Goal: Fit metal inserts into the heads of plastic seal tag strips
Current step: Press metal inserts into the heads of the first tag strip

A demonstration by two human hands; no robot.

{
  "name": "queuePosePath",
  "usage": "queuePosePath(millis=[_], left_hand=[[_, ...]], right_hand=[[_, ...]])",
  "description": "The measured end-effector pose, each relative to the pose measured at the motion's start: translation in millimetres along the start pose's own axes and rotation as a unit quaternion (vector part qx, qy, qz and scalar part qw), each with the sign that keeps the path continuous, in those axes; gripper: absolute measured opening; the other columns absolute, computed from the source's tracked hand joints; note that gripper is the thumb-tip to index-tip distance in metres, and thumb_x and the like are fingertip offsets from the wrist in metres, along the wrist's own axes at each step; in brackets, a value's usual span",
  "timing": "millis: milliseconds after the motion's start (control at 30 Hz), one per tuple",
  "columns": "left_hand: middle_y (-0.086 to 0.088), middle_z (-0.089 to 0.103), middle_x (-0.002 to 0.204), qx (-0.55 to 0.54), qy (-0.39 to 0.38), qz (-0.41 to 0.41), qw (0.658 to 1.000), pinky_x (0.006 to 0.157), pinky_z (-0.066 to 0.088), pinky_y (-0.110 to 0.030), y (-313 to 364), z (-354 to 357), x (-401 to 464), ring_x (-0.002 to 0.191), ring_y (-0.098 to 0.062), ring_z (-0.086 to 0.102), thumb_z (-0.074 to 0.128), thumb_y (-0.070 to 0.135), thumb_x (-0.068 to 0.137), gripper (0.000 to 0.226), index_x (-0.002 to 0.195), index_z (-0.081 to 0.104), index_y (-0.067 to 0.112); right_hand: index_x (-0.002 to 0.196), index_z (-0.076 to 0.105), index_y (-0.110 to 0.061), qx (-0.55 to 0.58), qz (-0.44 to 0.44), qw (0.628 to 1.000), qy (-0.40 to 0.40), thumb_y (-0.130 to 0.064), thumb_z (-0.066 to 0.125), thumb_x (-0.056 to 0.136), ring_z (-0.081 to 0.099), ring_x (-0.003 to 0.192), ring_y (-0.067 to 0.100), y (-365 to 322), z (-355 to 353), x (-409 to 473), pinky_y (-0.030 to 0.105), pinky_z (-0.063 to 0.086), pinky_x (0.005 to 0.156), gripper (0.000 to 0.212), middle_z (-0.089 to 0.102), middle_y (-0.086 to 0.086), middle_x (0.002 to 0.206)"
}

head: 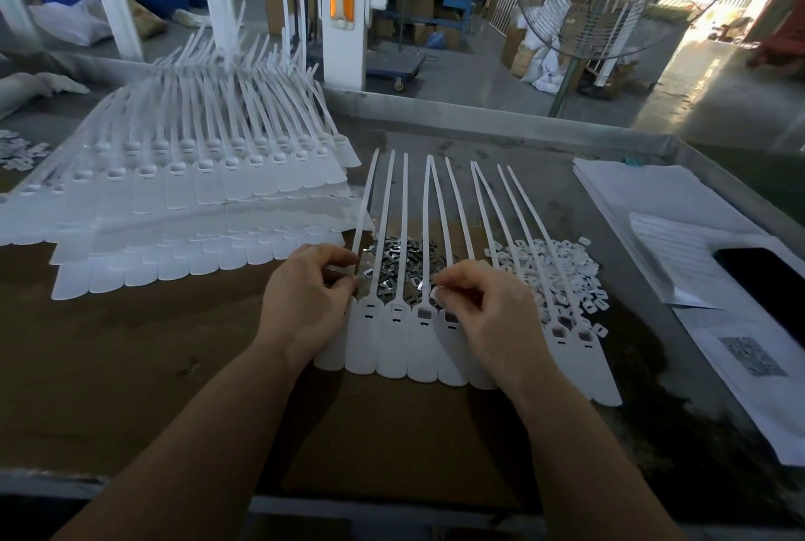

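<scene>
a joined row of white seal tag strips (405, 344) lies flat on the bench (130, 366) at centre frame, tails fanning toward the top. just behind their heads sits a pile of metal inserts (394, 268), with a pile of small white plastic pieces (562, 274) to its right. the left hand (305, 301) has its grip narrowed, fingertips pinched together at the head of the leftmost strips beside a single insert (368, 273); whether it actually holds that insert is hard to tell. the right hand (483, 314) is curled, fingertips pinching something small and pale over a head near the row's middle.

this looks like the seating step: some heads toward the right seem already filled, those at left look open. the next move likely calls for lining an insert up square with its slot and pressing it down.

the right hand covers several heads. a large stack of strips (196, 192) fills the upper left.
</scene>
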State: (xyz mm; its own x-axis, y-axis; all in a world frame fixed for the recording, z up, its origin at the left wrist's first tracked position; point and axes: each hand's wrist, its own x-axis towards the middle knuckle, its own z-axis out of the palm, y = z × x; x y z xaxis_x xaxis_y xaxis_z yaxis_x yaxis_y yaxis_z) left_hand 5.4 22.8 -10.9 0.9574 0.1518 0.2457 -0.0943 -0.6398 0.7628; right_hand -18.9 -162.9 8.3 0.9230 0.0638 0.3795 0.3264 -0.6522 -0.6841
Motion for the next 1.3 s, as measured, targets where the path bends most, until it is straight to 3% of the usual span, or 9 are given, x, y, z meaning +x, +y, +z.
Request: queuePosePath(millis=[67, 167, 333, 600, 733, 900, 1067, 1300], left_hand=[[0.003, 0.062, 0.109, 0.001, 0.003, -0.001, 1.0, 0.072, 0.04, -0.013, -0.3, 0.1, 0.0, 0.089, -0.006, 0.055, 0.064, 0.014, 0.086, 0.023, 0.108, 0.065, 0.021], [0.002, 0.062, 0.11, 0.0, 0.003, -0.002, 1.0, 0.076, 0.041, -0.016, -0.2, 0.0, 0.0, 0.09, -0.006, 0.056, 0.064, 0.013, 0.086, 0.024, 0.109, 0.065, 0.02], [0.0, 0.062, 0.111, -0.003, 0.001, -0.005, 1.0, 0.079, 0.043, -0.02, 1.6, 0.4, -0.1, 0.093, -0.009, 0.057, 0.064, 0.014, 0.086, 0.024, 0.109, 0.065, 0.02], [0.0, 0.062, 0.111, -0.003, 0.001, -0.006, 1.0, 0.078, 0.043, -0.019, 2.4, 0.2, 0.1, 0.092, -0.008, 0.056, 0.063, 0.013, 0.086, 0.024, 0.109, 0.065, 0.019], [0.0, 0.063, 0.11, -0.005, 0.001, -0.006, 1.0, 0.079, 0.043, -0.019, 2.3, -0.4, 0.2, 0.093, -0.009, 0.057, 0.063, 0.013, 0.086, 0.023, 0.109, 0.065, 0.019], [0.0, 0.062, 0.112, -0.005, -0.001, -0.009, 1.0, 0.081, 0.045, -0.022, 1.6, -0.2, 0.6, 0.095, -0.01, 0.057, 0.063, 0.014, 0.086, 0.024, 0.11, 0.064, 0.02], [0.0, 0.062, 0.112, -0.005, 0.0, -0.004, 1.0, 0.081, 0.045, -0.021, 1.2, 0.7, 1.6, 0.093, -0.009, 0.057, 0.063, 0.013, 0.086, 0.023, 0.109, 0.064, 0.02], [-0.001, 0.062, 0.111, -0.004, 0.002, -0.004, 1.0, 0.08, 0.045, -0.021, 0.7, 1.1, 0.5, 0.092, -0.009, 0.056, 0.063, 0.012, 0.086, 0.023, 0.109, 0.065, 0.02]], right_hand=[[0.09, 0.069, -0.012, 0.014, 0.004, 1.0, -0.008, -0.006, 0.066, 0.082, 0.061, 0.077, 0.004, 0.6, 2.3, -2.3, 0.018, 0.052, 0.075, 0.01, 0.062, -0.011, 0.078], [0.089, 0.068, -0.014, 0.017, 0.001, 0.999, -0.035, -0.008, 0.066, 0.083, 0.061, 0.08, 0.006, 1.2, 2.9, -3.5, 0.022, 0.052, 0.077, 0.009, 0.063, -0.01, 0.08], [0.084, 0.063, -0.02, -0.007, 0.012, 0.998, -0.068, -0.012, 0.062, 0.086, 0.054, 0.081, 0.004, 1.4, 2.9, -3.3, 0.013, 0.042, 0.073, 0.009, 0.057, -0.015, 0.079], [0.078, 0.058, -0.024, -0.047, 0.023, 0.996, -0.072, -0.019, 0.064, 0.085, 0.049, 0.086, 0.007, 1.1, 4.6, -1.4, 0.019, 0.036, 0.076, 0.01, 0.05, -0.015, 0.083], [0.081, 0.066, -0.017, -0.076, -0.02, 0.996, -0.049, -0.016, 0.064, 0.085, 0.046, 0.085, 0.005, 0.9, 6.2, -3.0, 0.018, 0.036, 0.078, 0.004, 0.048, -0.016, 0.08], [0.086, 0.072, -0.011, -0.117, -0.083, 0.989, -0.028, -0.007, 0.061, 0.084, 0.052, 0.085, 0.01, -0.4, 3.7, -8.1, 0.024, 0.042, 0.082, 0.012, 0.062, -0.005, 0.085], [0.077, 0.075, -0.008, -0.177, -0.151, 0.972, -0.017, -0.004, 0.059, 0.075, 0.062, 0.071, 0.02, -6.1, 0.4, -9.6, 0.037, 0.054, 0.064, 0.017, 0.069, 0.003, 0.075], [0.069, 0.074, -0.006, -0.205, -0.172, 0.963, -0.022, -0.003, 0.06, 0.073, 0.062, 0.062, 0.021, -8.8, 0.4, -11.6, 0.036, 0.053, 0.051, 0.015, 0.068, 0.004, 0.068]])
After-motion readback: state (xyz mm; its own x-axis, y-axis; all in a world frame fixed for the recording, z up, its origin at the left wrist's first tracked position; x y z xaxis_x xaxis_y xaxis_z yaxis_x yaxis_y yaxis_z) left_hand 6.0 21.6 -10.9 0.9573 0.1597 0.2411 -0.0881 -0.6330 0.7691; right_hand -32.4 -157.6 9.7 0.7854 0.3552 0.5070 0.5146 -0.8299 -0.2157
